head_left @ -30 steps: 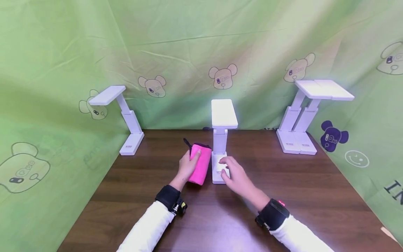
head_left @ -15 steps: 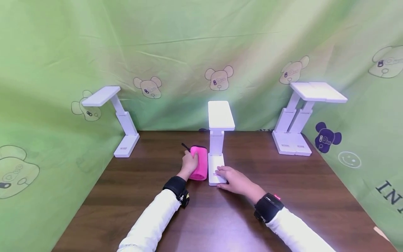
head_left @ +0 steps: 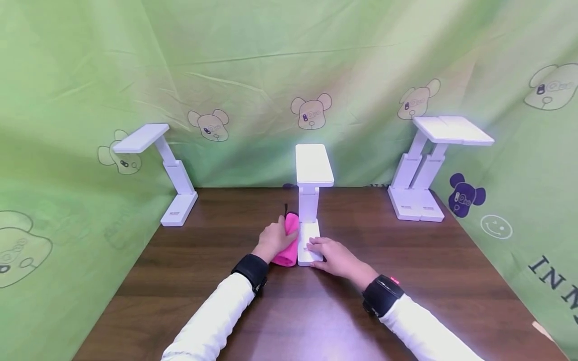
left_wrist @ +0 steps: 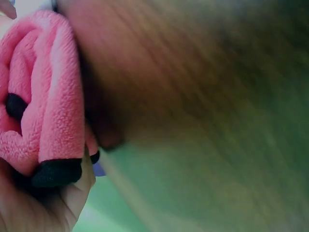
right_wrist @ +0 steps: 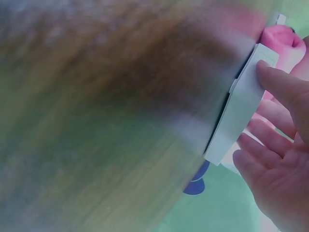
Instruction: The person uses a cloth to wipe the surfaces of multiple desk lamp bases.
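Observation:
My left hand holds a rolled pink towel with black edging and a small black loop at its far end. The roll lies right beside the left side of a white desk lamp at the middle of the table. On the front part of that lamp's base rests my right hand, fingers over the top. From the right wrist view, the thumb lies against the edge of the base and the fingers reach across its other side. In the left wrist view, the towel's coiled end shows its folded layers.
Another white desk lamp stands at the back left of the brown wooden table. Two more lamps stand side by side at the back right. A green cloth backdrop with bear prints closes off the back and sides.
My right hand has come down from above the lamp base onto it. The left hand has shifted its hold on the towel, which now lies closer against the lamp. The view has shifted slightly.

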`<action>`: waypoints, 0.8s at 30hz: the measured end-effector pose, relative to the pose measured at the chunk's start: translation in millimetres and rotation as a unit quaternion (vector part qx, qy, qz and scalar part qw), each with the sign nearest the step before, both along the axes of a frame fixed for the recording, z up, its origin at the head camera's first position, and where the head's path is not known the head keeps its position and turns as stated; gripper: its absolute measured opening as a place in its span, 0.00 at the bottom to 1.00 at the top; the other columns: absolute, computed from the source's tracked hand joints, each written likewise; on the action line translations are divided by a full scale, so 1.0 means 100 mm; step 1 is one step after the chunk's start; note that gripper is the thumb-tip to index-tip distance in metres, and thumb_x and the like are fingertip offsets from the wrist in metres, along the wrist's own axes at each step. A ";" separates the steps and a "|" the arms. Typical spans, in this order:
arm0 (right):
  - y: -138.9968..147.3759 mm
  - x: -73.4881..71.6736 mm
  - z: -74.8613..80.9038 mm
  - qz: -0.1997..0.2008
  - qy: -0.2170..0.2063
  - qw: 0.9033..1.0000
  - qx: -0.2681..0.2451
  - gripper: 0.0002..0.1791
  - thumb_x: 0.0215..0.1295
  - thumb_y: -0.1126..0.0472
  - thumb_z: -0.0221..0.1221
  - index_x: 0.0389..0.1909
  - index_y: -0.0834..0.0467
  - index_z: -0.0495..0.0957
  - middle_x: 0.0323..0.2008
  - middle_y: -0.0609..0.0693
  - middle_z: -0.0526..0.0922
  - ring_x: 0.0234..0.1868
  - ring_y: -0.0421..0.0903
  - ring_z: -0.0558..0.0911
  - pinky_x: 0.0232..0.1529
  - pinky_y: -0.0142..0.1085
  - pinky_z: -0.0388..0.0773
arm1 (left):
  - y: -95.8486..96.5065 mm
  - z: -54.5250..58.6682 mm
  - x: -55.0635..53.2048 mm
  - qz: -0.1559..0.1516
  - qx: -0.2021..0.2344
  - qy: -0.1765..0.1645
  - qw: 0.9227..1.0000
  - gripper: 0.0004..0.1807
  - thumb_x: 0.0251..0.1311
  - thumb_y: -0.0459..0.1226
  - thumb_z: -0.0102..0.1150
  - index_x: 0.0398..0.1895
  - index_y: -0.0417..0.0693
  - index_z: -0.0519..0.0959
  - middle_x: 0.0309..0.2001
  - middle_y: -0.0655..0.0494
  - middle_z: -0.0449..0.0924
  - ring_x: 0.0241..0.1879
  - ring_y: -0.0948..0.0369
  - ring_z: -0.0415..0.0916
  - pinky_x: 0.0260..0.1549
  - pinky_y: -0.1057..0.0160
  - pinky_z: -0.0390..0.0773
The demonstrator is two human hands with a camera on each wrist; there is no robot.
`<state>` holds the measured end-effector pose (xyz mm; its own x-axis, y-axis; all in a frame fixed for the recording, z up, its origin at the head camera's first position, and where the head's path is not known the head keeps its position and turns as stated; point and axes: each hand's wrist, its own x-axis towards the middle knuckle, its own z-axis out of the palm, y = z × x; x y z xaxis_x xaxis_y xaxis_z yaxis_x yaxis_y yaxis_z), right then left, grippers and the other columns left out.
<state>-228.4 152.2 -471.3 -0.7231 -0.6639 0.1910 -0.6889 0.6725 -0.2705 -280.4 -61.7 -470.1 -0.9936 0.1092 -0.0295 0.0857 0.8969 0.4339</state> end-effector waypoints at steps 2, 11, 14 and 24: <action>-0.01 0.00 0.01 -0.005 -0.008 1.000 0.004 0.28 0.61 0.57 0.72 0.59 0.66 0.81 0.61 0.64 0.80 0.63 0.60 0.78 0.62 0.52 0.74 | 0.01 0.04 0.06 -0.021 -0.011 -0.005 1.000 0.41 0.69 0.54 0.59 0.73 0.35 0.62 0.50 0.38 0.82 0.40 0.50 0.83 0.42 0.51 0.83; 0.02 0.00 0.02 -0.010 -0.015 1.000 0.006 0.27 0.60 0.58 0.72 0.58 0.66 0.81 0.60 0.64 0.80 0.62 0.60 0.79 0.61 0.52 0.75 | -0.02 0.16 0.46 -0.109 -0.044 -0.029 0.993 0.33 0.70 0.49 0.59 0.68 0.36 0.67 0.38 0.44 0.81 0.28 0.57 0.77 0.31 0.57 0.80; 0.04 0.01 0.01 -0.012 -0.016 1.000 -0.001 0.27 0.60 0.57 0.73 0.58 0.65 0.82 0.60 0.63 0.80 0.62 0.60 0.79 0.61 0.52 0.75 | -0.11 0.24 0.52 -0.150 -0.037 -0.062 0.986 0.32 0.69 0.49 0.59 0.67 0.36 0.69 0.36 0.47 0.79 0.29 0.59 0.76 0.33 0.57 0.79; 0.01 0.01 -0.03 -0.014 -0.009 1.000 -0.001 0.26 0.61 0.56 0.72 0.58 0.63 0.82 0.61 0.62 0.80 0.63 0.59 0.79 0.62 0.52 0.74 | -0.31 0.33 0.23 -0.077 0.059 0.020 0.995 0.13 0.69 0.45 0.55 0.40 0.44 0.74 0.28 0.48 0.75 0.28 0.55 0.75 0.28 0.56 0.76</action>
